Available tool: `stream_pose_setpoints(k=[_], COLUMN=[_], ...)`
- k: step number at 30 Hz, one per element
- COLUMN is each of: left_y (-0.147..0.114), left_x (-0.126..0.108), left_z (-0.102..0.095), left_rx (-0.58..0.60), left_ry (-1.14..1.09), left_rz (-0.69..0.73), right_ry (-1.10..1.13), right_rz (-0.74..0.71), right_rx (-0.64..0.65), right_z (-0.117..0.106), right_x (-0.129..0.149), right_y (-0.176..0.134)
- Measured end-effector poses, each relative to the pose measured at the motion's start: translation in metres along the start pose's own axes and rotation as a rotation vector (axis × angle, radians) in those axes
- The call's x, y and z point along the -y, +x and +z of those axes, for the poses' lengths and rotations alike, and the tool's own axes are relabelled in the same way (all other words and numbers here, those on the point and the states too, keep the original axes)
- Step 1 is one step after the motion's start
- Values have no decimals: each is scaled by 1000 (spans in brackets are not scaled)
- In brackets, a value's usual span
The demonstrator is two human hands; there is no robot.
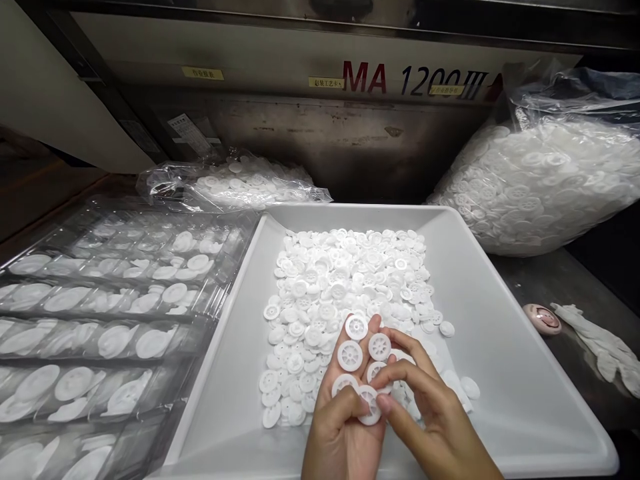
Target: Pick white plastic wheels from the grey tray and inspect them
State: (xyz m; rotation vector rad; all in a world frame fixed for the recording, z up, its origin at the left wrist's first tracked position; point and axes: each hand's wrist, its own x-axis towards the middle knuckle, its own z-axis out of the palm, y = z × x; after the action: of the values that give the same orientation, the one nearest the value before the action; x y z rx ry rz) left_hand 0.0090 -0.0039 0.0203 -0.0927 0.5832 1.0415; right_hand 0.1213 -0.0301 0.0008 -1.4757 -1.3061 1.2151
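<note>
My left hand (345, 427) lies palm up over the bin, several small white spoked plastic wheels (349, 356) spread along its palm and fingers. Its thumb presses on a wheel (369, 405) near the base of the palm. From the right, my right hand (425, 400) reaches in, its thumb and fingertips closed at the edge of that same wheel. Below both hands, a heap of similar white wheels and discs (337, 290) covers the floor of a light grey plastic bin (480, 293). The hands hide part of the heap.
Clear plastic trays (100, 307) with white parts in their compartments stand left of the bin. A bag of white parts (250, 183) lies behind; a larger full bag (545, 180) leans at the right. A pink round object (543, 319) and a white glove (597, 343) lie right.
</note>
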Motion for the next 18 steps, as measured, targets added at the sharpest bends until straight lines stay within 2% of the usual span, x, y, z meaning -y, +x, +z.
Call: stream_pose_setpoints(k=[9, 13, 18], left_y=[-2, 0, 0], left_x=[0, 1, 1], left_z=[0, 0, -2], left_rx=[6, 4, 17], left_ry=[41, 32, -13], left_rz=[1, 18, 32], right_ry=[26, -13, -104], right_rz=[12, 40, -28], right_rx=[38, -3, -72], right_z=[-3, -1, 6], right_x=[2, 3, -8], right_y=[2, 1, -2])
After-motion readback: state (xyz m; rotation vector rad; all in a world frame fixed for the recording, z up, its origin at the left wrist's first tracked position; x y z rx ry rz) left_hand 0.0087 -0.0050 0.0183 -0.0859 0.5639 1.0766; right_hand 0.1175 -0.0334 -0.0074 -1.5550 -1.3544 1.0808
